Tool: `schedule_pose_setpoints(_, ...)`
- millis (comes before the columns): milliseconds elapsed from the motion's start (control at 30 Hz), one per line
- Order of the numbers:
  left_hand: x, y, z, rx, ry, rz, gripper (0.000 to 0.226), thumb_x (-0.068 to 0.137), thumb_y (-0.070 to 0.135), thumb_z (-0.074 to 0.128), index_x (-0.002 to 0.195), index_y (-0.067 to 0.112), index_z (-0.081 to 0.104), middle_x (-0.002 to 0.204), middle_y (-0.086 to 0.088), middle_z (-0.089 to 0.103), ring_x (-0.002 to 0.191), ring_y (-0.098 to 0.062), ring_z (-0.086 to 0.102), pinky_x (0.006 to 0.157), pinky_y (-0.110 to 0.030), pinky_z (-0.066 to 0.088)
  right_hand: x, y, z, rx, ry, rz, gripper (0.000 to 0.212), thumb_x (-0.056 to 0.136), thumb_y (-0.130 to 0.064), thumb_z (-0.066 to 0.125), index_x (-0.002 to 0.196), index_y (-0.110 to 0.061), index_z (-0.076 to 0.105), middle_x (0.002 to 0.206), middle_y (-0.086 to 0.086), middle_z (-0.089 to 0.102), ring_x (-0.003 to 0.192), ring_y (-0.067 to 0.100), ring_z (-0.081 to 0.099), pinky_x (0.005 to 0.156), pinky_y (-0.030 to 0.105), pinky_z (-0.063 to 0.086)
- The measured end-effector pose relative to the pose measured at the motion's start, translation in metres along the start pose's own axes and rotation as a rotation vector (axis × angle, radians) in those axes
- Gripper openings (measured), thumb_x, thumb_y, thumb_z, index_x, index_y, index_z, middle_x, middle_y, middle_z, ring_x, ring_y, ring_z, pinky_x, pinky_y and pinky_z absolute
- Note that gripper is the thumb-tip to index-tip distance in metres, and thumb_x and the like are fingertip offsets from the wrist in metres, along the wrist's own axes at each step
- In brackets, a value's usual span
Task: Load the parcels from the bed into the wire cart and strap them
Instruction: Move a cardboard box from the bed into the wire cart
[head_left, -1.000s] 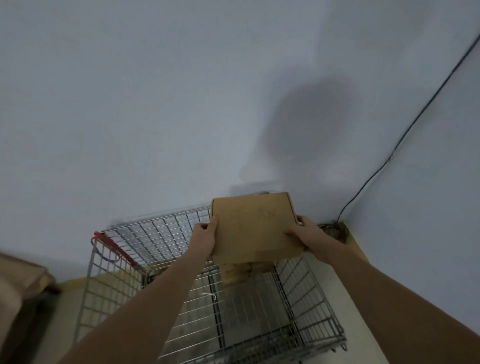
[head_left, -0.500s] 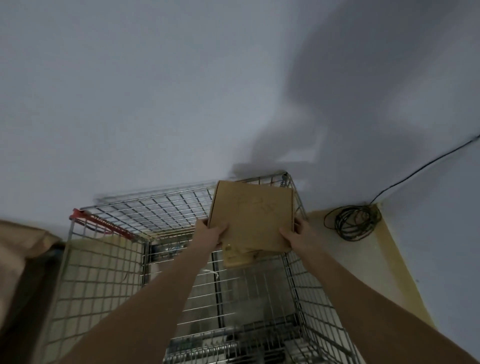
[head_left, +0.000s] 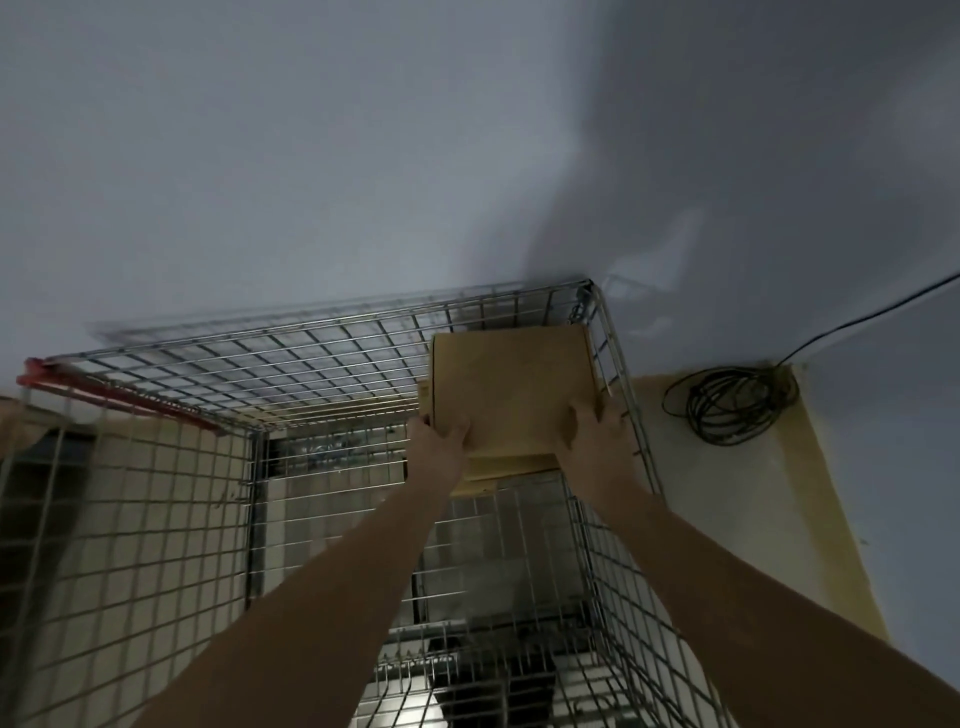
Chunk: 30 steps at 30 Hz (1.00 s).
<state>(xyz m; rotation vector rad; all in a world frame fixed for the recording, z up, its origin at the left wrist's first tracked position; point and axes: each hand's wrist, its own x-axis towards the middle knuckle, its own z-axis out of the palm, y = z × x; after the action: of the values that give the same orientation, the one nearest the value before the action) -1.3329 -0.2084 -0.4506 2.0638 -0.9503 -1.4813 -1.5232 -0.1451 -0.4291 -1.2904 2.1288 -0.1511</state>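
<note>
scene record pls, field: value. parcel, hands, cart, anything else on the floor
parcel: flat cardboard box, held inside the far right corner of the cart, above another cardboard box partly visible beneath it
left hand: grips the box's near left edge
right hand: grips the box's near right edge
cart: wire cart against the wall, red bar on its left top rim
floor: coiled black cable in the corner, right of the cart
strap: none visible

Matt brown cardboard parcel (head_left: 511, 387); shiny metal wire cart (head_left: 332, 358) w/ red plastic trim.
</note>
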Motion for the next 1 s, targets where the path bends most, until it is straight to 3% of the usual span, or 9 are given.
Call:
schedule_pose_setpoints(133,0.011,-0.008,0.008,0.043,-0.009,0.011,0.059,0.094,0.021,0.076,0.136,0.001,0.041,0.132,-0.017,0.061,0.115,-0.034,0.063,0.099,-0.046,0.055,-0.004,0.002,0.013,-0.314,0.025,-0.167,0.036,0.102,-0.033,0.051,0.134,-0.018,0.059,0.167,0.016,0.012,0.152,0.039,0.012,0.121,0.050,0.025)
schedule_pose_setpoints(267,0.015,-0.014,0.006,0.122,-0.078,0.032,0.059,0.097,0.022,0.072,0.140,0.001,0.038,0.133,-0.016,0.060,0.107,-0.027,0.060,0.089,-0.034,0.049,-0.003,0.006,0.018,-0.226,-0.121,-0.175,0.054,0.101,-0.029,0.055,0.151,-0.019,0.040,0.164,0.011,0.020,0.148,0.036,0.021,0.115,0.046,0.038)
schedule_pose_setpoints(400,0.005,-0.002,-0.022,0.294,-0.159,0.092,0.049,0.099,0.015,0.065,0.144,0.009,0.046,0.097,0.004,0.061,0.058,-0.012,0.067,0.044,-0.014,0.047,-0.003,0.002,0.002,-0.184,-0.189,-0.177,0.059,0.100,-0.025,0.057,0.154,-0.015,0.036,0.165,0.014,0.018,0.144,0.035,0.030,0.113,0.043,0.041)
schedule_pose_setpoints(467,-0.007,0.018,-0.042,0.356,-0.123,0.146,0.032,0.099,0.014,0.063,0.131,0.012,0.058,0.093,0.005,0.063,0.054,-0.009,0.068,0.038,-0.013,0.043,-0.010,-0.007,-0.017,-0.167,-0.199,-0.168,0.058,0.101,-0.023,0.056,0.154,-0.011,0.038,0.163,0.017,0.024,0.138,0.035,0.040,0.110,0.041,0.043)
schedule_pose_setpoints(533,-0.022,0.047,-0.063,0.466,-0.071,0.240,0.014,0.099,0.027,0.062,0.111,0.019,0.064,0.094,0.003,0.069,0.075,-0.014,0.070,0.048,-0.018,0.042,-0.021,-0.020,-0.043,-0.167,-0.211,-0.169,0.052,0.102,-0.023,0.054,0.150,-0.006,0.043,0.153,0.019,0.038,0.130,0.034,0.048,0.107,0.042,0.045)
schedule_pose_setpoints(633,-0.054,0.104,-0.102,0.658,-0.128,0.379,0.022,0.098,0.044,0.060,0.108,0.024,0.064,0.100,0.005,0.070,0.083,-0.014,0.065,0.064,-0.027,0.043,-0.041,-0.046,-0.100,-0.119,-0.266,-0.197,0.035,0.103,-0.019,0.055,0.133,-0.001,0.057,0.126,0.015,0.058,0.110,0.030,0.058,0.101,0.046,0.049)
schedule_pose_setpoints(767,-0.108,0.179,-0.164,0.983,-0.093,0.560,0.037,0.097,0.056,0.051,0.118,0.028,0.063,0.117,0.001,0.071,0.102,-0.021,0.064,0.086,-0.037,0.051,-0.076,-0.098,-0.194,-0.198,-0.258,-0.209,0.018,0.104,-0.044,0.051,0.096,-0.031,0.060,0.101,-0.007,0.054,0.099,0.015,0.055,0.100,0.036,0.044)
schedule_pose_setpoints(867,-0.152,0.216,-0.209,1.053,-0.037,0.630,0.047,0.098,0.060,0.049,0.127,0.024,0.062,0.124,-0.001,0.070,0.110,-0.023,0.065,0.094,-0.040,0.052,-0.111,-0.136,-0.255,-0.264,-0.154,-0.248,0.056,0.101,-0.058,0.048,0.140,-0.018,0.052,0.138,0.009,0.057,0.119,0.029,0.056,0.103,0.041,0.047)
schedule_pose_setpoints(1000,-0.214,0.240,-0.259,1.071,0.069,0.672,0.054,0.098,0.063,0.047,0.137,0.026,0.058,0.132,0.000,0.066,0.121,-0.024,0.061,0.098,-0.040,0.050,-0.166,-0.189,-0.314,-0.300,-0.074,-0.348,0.071,0.097,-0.066,0.047,0.152,-0.022,0.041,0.146,0.011,0.054,0.126,0.030,0.055,0.106,0.041,0.045)
